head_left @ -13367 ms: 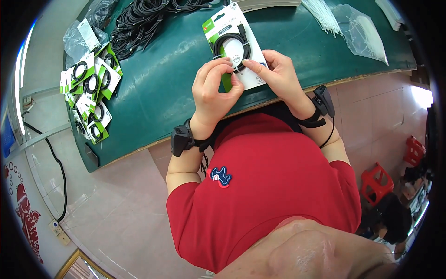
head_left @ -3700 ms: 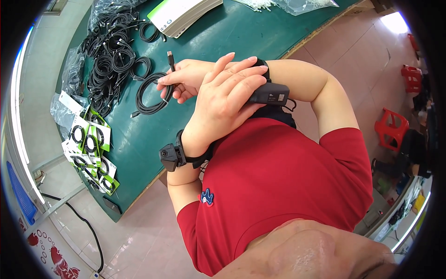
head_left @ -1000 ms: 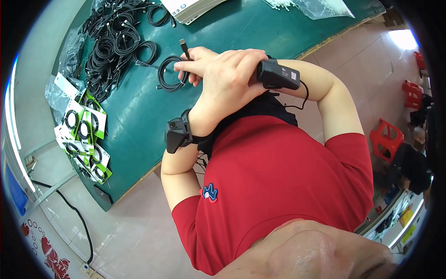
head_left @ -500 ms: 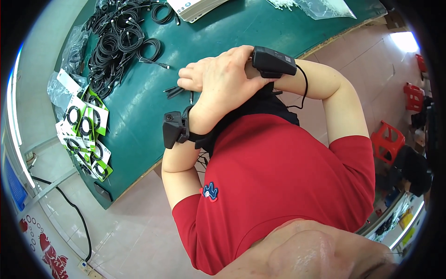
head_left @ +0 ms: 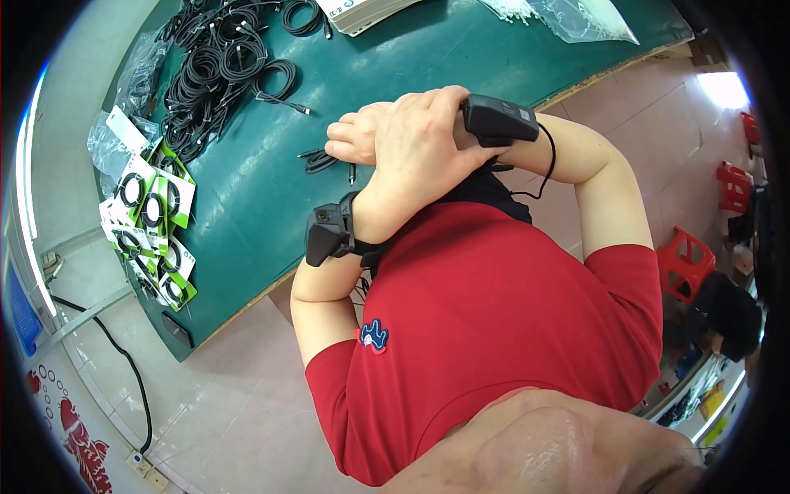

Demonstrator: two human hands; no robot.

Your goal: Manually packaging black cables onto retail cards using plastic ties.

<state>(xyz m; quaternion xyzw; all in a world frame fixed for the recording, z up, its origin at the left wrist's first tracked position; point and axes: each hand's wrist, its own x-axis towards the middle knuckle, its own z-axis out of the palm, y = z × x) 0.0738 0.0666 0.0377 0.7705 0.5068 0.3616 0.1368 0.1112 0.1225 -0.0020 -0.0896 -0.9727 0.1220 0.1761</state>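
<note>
While the left hand [head_left: 424, 148] lies folded over the right hand [head_left: 354, 140] above the near part of the green table [head_left: 247, 222], both sit curled over a small black cable [head_left: 317, 160] whose ends poke out at the fingers; whether either hand actually grips it cannot be told. Each wrist carries a black device. Further left lie green-and-white packaged cables [head_left: 152, 226]. Beyond, a heap of loose black cable coils [head_left: 218, 62] occupies the far table, clear bags [head_left: 568, 16] at the far edge.
</note>
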